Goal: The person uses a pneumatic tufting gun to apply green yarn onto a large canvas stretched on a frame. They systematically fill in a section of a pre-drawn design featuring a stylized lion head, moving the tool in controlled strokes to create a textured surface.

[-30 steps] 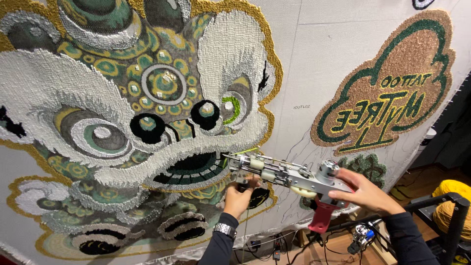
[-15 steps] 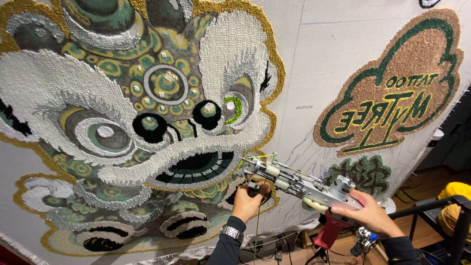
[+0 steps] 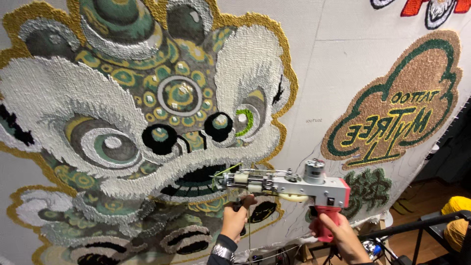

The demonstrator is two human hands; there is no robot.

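Left to right. Big tufted lion-head rug fills the stretched backing cloth: white fur bands, green and gold scales, black nostrils, gold outline. It sits up and left of both sets of fingers.

Left hand comes up from below, fingers closed around the front handle under the tufting gun. A metal watch band is on that wrist. The dark mouth patch of the lion is just above those fingers.

The gun lies about level, nose pointing left at the lion's mouth, tip touching or just off the cloth; can't tell which. A green-yellow yarn strand runs at the nose. Grey metal body, small round motor on top, red rear housing.

Right hand has its fingers wrapped on the red pistol grip, below the gun's rear end. Trigger finger not readable.

Up and right of the right fingers is a brown tufted tree-shaped patch with a green edge and mirrored lettering, well apart from the gun. A small dark green patch is just right of the gun's rear.

Far right, below: a black frame bar and a yellow yarn cone.
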